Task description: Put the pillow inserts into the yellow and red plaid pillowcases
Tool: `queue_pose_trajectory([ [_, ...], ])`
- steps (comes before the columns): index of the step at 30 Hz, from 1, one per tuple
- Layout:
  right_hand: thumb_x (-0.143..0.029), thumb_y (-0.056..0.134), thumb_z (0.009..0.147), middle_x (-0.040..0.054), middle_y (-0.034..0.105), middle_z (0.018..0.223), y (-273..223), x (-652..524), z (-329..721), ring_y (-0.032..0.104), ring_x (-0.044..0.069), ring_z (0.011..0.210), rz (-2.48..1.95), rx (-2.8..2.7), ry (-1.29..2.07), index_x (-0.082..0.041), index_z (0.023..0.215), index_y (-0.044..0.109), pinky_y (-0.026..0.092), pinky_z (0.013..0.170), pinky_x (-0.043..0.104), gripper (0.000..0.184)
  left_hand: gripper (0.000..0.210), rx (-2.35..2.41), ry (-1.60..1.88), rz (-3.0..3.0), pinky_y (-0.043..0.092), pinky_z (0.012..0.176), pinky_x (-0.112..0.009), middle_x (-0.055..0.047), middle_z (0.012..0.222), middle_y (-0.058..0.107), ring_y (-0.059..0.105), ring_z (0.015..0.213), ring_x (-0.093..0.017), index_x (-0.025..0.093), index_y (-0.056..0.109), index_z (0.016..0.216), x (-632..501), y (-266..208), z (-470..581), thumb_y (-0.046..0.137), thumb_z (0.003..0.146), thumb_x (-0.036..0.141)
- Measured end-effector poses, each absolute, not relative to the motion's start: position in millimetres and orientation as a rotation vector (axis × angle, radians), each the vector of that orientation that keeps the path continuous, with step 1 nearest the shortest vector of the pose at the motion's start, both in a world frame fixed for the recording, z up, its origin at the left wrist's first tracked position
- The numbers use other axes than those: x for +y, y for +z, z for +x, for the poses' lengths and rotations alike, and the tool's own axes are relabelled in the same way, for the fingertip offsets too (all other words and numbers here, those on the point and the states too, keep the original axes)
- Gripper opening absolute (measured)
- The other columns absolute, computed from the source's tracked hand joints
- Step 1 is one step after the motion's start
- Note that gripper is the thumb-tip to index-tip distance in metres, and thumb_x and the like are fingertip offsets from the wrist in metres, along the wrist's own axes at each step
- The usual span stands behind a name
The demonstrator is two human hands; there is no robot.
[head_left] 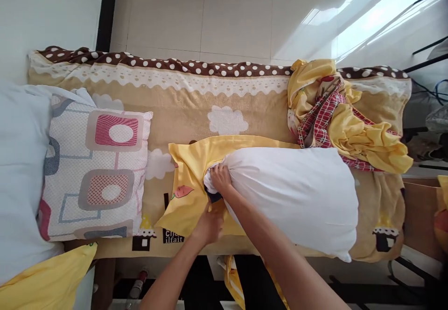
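Observation:
A white pillow (pixel 294 193) lies lengthwise on the bed, partly over a yellow pillowcase (pixel 189 165) with a printed pink flower or leaf. My right hand (pixel 221 179) is closed around the pillow's gathered left end, at the pillowcase's opening. Just below it, my left hand (pixel 210 223) is at the near edge of that opening. Its fingers are closed on the yellow cloth, with the fingertips partly hidden. A dark patch shows inside the opening between the two hands.
A patterned pillow (pixel 101 174) lies at the left, beside white bedding (pixel 21 174) and another yellow cloth (pixel 52 277). Crumpled yellow and red-checked fabric (pixel 325 114) is heaped at the right. A tan blanket (pixel 175 104) covers the bed. A bottle (pixel 137 286) is below the near edge.

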State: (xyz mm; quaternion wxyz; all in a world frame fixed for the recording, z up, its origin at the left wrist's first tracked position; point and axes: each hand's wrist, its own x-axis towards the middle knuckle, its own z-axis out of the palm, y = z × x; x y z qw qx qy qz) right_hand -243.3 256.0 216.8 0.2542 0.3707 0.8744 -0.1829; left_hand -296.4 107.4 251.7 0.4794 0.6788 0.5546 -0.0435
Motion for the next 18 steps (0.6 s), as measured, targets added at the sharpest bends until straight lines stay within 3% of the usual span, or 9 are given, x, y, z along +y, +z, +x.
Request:
queue_pose_trajectory([
  [4, -0.008, 0.036, 0.093, 0.021, 0.066, 0.106, 223, 212, -235, 0.057, 0.028, 0.094, 0.81, 2.477, -0.638, -0.006, 0.115, 0.062, 0.044, 0.078, 0.042, 0.034, 0.022, 1.58, -0.043, 1.719, 0.033, 0.106, -0.059, -0.014, 0.085, 0.07, 0.06, 0.102, -0.032, 0.02, 0.072, 0.081, 120, 262, -324, 0.051, 0.085, 0.026],
  [9, -0.019, 0.053, 0.09, 0.0119, 0.071, 0.1, 227, 197, -237, 0.061, 0.024, 0.094, 0.553, 2.572, -0.85, -0.016, 0.096, 0.07, 0.047, 0.072, 0.035, 0.018, 0.02, 1.675, 0.122, 1.803, 0.032, 0.106, -0.054, -0.009, 0.081, 0.067, 0.06, 0.097, -0.027, 0.022, 0.065, 0.068, 129, 263, -361, 0.052, 0.082, 0.019],
  [14, -0.014, 0.054, 0.087, 0.0175, 0.067, 0.12, 226, 229, -244, 0.055, 0.029, 0.116, 0.63, 2.659, -0.847, -0.013, 0.116, 0.066, 0.041, 0.098, 0.044, 0.031, 0.014, 1.988, 0.288, 1.786, 0.028, 0.106, -0.051, -0.014, 0.121, 0.063, 0.05, 0.127, -0.032, 0.021, 0.067, 0.08, 108, 265, -339, 0.054, 0.084, 0.019],
  [18, -0.019, 0.059, 0.086, 0.0156, 0.065, 0.124, 254, 224, -218, 0.054, 0.028, 0.119, 0.498, 2.796, -0.827, -0.013, 0.121, 0.063, 0.04, 0.102, 0.042, 0.036, 0.016, 2.153, 0.232, 1.676, 0.034, 0.099, -0.05, -0.018, 0.129, 0.058, 0.048, 0.128, -0.035, 0.019, 0.067, 0.083, 98, 252, -326, 0.051, 0.087, 0.019],
])
